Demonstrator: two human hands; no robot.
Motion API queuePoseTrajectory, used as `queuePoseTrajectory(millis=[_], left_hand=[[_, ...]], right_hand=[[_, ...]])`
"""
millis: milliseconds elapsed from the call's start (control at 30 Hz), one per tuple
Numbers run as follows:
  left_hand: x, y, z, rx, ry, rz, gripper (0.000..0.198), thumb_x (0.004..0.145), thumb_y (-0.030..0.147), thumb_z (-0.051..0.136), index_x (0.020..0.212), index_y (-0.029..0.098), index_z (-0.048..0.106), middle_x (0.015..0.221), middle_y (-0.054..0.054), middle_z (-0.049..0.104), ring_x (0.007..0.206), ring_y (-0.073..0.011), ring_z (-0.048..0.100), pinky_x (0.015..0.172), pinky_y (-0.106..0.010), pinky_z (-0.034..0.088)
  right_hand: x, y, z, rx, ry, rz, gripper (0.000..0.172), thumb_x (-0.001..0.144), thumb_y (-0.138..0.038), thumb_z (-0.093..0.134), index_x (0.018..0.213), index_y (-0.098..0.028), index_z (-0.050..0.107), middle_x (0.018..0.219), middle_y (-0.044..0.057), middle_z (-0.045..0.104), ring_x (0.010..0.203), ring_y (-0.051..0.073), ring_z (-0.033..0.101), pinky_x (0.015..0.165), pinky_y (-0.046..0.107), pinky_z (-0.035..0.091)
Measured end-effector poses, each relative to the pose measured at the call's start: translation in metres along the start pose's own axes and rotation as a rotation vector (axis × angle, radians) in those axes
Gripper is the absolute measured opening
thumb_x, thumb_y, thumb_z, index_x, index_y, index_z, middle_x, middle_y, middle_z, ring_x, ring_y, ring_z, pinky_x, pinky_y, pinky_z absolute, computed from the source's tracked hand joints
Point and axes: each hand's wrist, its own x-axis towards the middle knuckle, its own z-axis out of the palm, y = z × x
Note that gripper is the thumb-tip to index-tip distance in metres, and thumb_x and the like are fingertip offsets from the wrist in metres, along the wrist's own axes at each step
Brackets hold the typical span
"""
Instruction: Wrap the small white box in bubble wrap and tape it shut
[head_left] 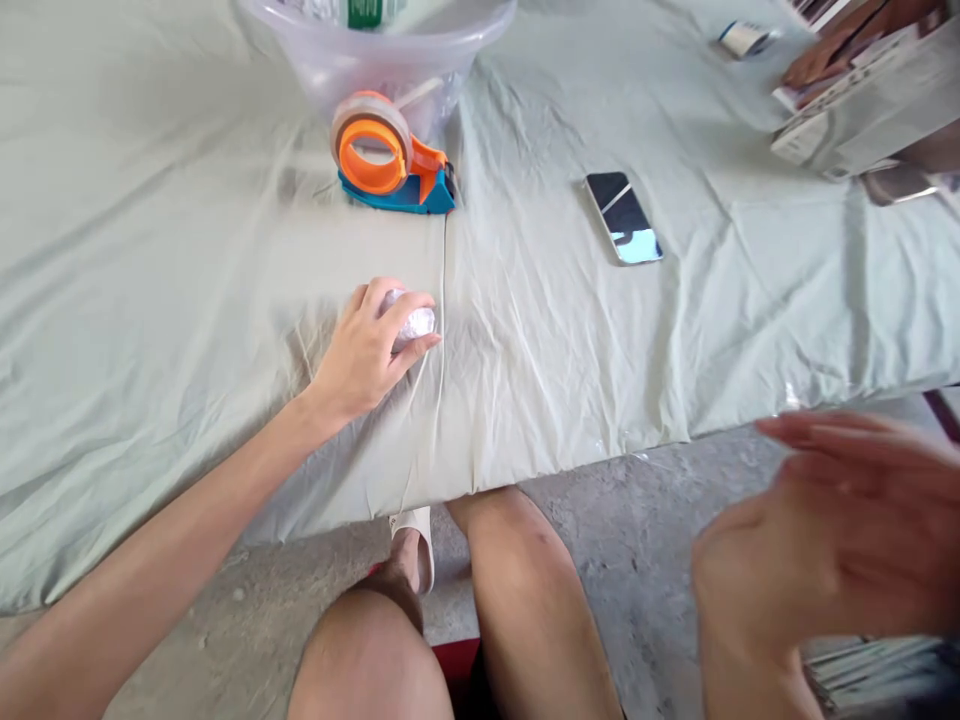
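My left hand (367, 350) rests on the pale green cloth (187, 300) with its fingers curled round a small whitish wrapped ball (412, 322). My right hand (840, 540) hangs low at the right, off the table's edge, blurred by motion, with fingers stretched out flat and nothing visible in it. An orange and blue tape dispenser (394, 160) with a roll of clear tape stands a short way beyond my left hand.
A clear plastic tub (390, 50) stands behind the dispenser. A phone (624, 216) lies face up right of centre. At the far right another person's hand (814, 65) holds flat boxes (862, 110). Below the cloth's edge are my knees (517, 580) and concrete floor.
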Motion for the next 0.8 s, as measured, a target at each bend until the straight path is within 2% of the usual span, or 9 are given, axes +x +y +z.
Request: queuePoseTrajectory(millis=[100,233,300,367,467,500,567,667,800], left_hand=[[-0.001,0.002,-0.003,-0.013,0.007,0.023,0.056,0.124,0.069,0.046,0.149,0.026,0.073,0.143,-0.015,0.068,0.126,-0.0367,0.067,0.12,-0.058,0.058],[-0.004,-0.001,-0.008,-0.074,-0.006,0.062,0.055,0.127,0.05,0.027,0.158,0.029,0.068,0.144,-0.013,0.067,0.124,-0.0345,0.068,0.116,-0.057,0.059],[-0.005,-0.005,-0.008,-0.088,0.001,0.075,0.053,0.126,0.05,0.028,0.16,0.035,0.066,0.143,-0.01,0.067,0.12,-0.034,0.068,0.113,-0.057,0.06],[-0.006,-0.008,-0.007,-0.077,0.005,0.077,0.05,0.124,0.051,0.033,0.16,0.039,0.066,0.143,-0.009,0.067,0.119,-0.0345,0.068,0.112,-0.058,0.061],[-0.006,-0.008,-0.007,-0.058,0.0,0.051,0.048,0.121,0.045,0.04,0.16,0.038,0.068,0.145,-0.011,0.067,0.121,-0.0361,0.068,0.113,-0.059,0.062],[-0.005,-0.008,-0.007,-0.054,-0.003,0.037,0.048,0.12,0.042,0.042,0.159,0.037,0.069,0.146,-0.012,0.067,0.123,-0.0366,0.068,0.114,-0.059,0.063],[-0.005,-0.007,-0.007,-0.05,-0.008,0.03,0.049,0.118,0.039,0.045,0.159,0.035,0.07,0.146,-0.014,0.067,0.128,-0.0377,0.068,0.117,-0.06,0.062],[-0.004,-0.006,-0.007,-0.033,-0.023,0.037,0.051,0.114,0.033,0.046,0.16,0.032,0.069,0.145,-0.015,0.068,0.135,-0.039,0.066,0.123,-0.063,0.058],[-0.004,-0.006,-0.009,-0.017,-0.019,0.044,0.053,0.113,0.029,0.046,0.16,0.031,0.07,0.146,-0.014,0.067,0.133,-0.0376,0.068,0.121,-0.06,0.059]], right_hand=[[-0.034,0.022,0.004,-0.117,0.058,0.08,0.046,0.106,-0.056,0.077,0.143,-0.03,0.068,0.138,0.014,0.07,0.136,0.039,0.074,0.103,0.062,0.073],[-0.088,0.054,-0.006,-0.304,0.166,0.149,0.043,0.108,-0.048,0.074,0.146,-0.029,0.068,0.135,0.014,0.073,0.128,0.037,0.077,0.104,0.063,0.072],[-0.111,0.069,-0.013,-0.438,0.188,0.087,0.047,0.109,-0.046,0.075,0.152,-0.029,0.067,0.136,0.016,0.074,0.128,0.038,0.077,0.106,0.066,0.07],[-0.124,0.08,-0.014,-0.58,0.157,-0.033,0.065,0.106,-0.051,0.083,0.163,-0.03,0.061,0.15,0.021,0.072,0.139,0.045,0.074,0.115,0.076,0.064],[-0.129,0.097,-0.007,-0.705,0.133,-0.144,0.083,0.099,-0.055,0.093,0.17,-0.036,0.054,0.176,0.026,0.057,0.161,0.056,0.06,0.127,0.089,0.049],[-0.128,0.102,-0.005,-0.721,0.135,-0.162,0.08,0.099,-0.054,0.093,0.168,-0.037,0.056,0.181,0.026,0.052,0.165,0.058,0.055,0.129,0.092,0.044],[-0.125,0.113,-0.002,-0.737,0.13,-0.201,0.061,0.102,-0.046,0.089,0.156,-0.034,0.064,0.182,0.025,0.052,0.167,0.058,0.055,0.131,0.096,0.038],[-0.118,0.125,-0.005,-0.747,0.118,-0.286,0.028,0.104,-0.034,0.081,0.13,-0.029,0.074,0.165,0.019,0.071,0.154,0.049,0.071,0.134,0.093,0.039],[-0.11,0.128,-0.012,-0.683,0.115,-0.422,0.017,0.1,-0.024,0.082,0.115,-0.031,0.08,0.142,0.009,0.087,0.127,0.038,0.087,0.134,0.079,0.049]])
